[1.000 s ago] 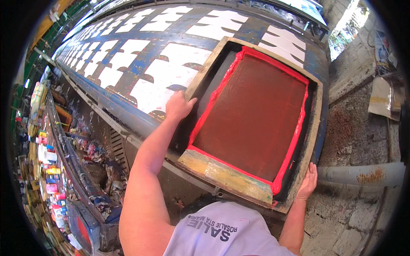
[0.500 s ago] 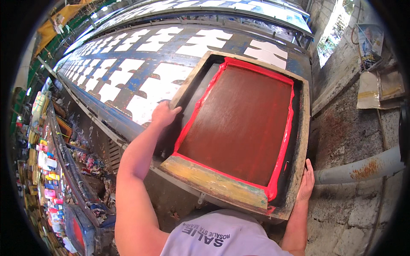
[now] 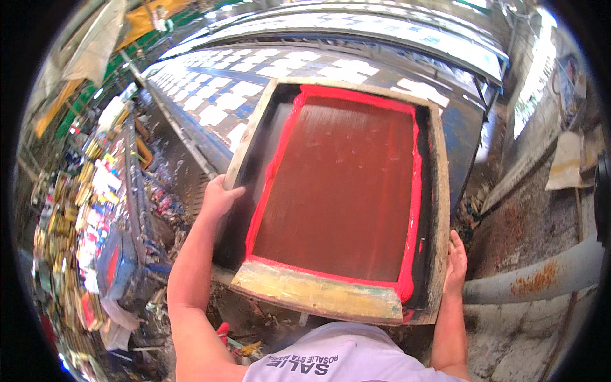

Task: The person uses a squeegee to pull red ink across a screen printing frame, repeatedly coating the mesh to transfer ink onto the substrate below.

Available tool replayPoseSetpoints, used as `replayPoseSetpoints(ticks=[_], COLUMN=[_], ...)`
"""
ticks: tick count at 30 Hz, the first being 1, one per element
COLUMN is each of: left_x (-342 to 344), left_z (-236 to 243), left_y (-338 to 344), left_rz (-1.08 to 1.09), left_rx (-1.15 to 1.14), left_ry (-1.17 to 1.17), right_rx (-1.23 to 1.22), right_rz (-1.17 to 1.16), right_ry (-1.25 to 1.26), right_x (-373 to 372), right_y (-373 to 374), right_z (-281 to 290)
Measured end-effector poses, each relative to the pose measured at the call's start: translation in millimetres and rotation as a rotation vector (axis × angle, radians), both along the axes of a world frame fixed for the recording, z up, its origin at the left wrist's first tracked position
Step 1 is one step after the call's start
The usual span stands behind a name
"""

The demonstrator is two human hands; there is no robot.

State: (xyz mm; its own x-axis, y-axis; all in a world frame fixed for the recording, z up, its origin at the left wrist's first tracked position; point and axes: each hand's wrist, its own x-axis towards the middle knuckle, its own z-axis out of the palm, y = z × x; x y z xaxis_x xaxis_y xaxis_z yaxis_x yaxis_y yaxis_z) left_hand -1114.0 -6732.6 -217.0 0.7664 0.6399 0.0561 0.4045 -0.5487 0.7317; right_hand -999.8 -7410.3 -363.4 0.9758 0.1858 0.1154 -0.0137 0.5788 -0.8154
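With both hands I carry a screen printing frame (image 3: 441, 191), its wooden rim framing a dark red-brown mesh (image 3: 337, 191). Thick bright red ink (image 3: 415, 191) lines the mesh's edges. A worn yellowish wooden piece (image 3: 318, 291) spans the end nearest my body; whether it is a squeegee or part of the frame I cannot tell. My left hand (image 3: 221, 196) is closed around the left rim, thumb over the top. Against the right rim's outer side, near its lower corner, is my right hand (image 3: 455, 264), its fingers partly hidden under the wood.
Beyond the frame stretches a long printing table (image 3: 459, 137) with rows of white cut pieces (image 3: 230, 99). On the left, a crowded bench holds many coloured containers (image 3: 105, 184) and a blue tub (image 3: 118, 264). A rusty grey pipe (image 3: 534, 280) juts from the concrete wall at right.
The frame has shifted slightly left along with both hands and is turned a little. The printing table now appears farther off, and more floor shows around me. My grip looks the same.
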Motion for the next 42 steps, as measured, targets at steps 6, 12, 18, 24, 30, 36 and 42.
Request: replayPoseSetpoints(ticks=[6, 12, 18, 24, 30, 36, 42], left_x=[-141, -278, -402, -475, -492, -495, -493], left_z=[24, -7, -11, -5, -4, 8, -14], left_y=[-6, -23, -72, -163, -294, -386, -404], left_rz=[0.138, 0.311, 0.555, 0.759, 0.982, 1.078, 1.111], left_rx=[-0.022, -0.065, -0.047, 0.015, 0.057, 0.091, 0.018], left_ry=[-0.060, -0.125, -0.074, -0.051, -0.024, -0.019, -0.108], right_rx=[0.046, -0.163, -0.134, -0.138, -0.180, -0.209, -0.208], right_rz=[0.229, 0.340, 0.619, 0.891, 1.082, 1.186, 1.207], right_ry=[-0.007, -0.019, 0.005, -0.019, 0.004, -0.016, 0.033], right_x=[-19, -27, -7, 32, 87, 103, 106], right_y=[27, 59, 113, 152, 160, 160, 154], right_z=[10, 29, 20, -1, -8, 3, 22])
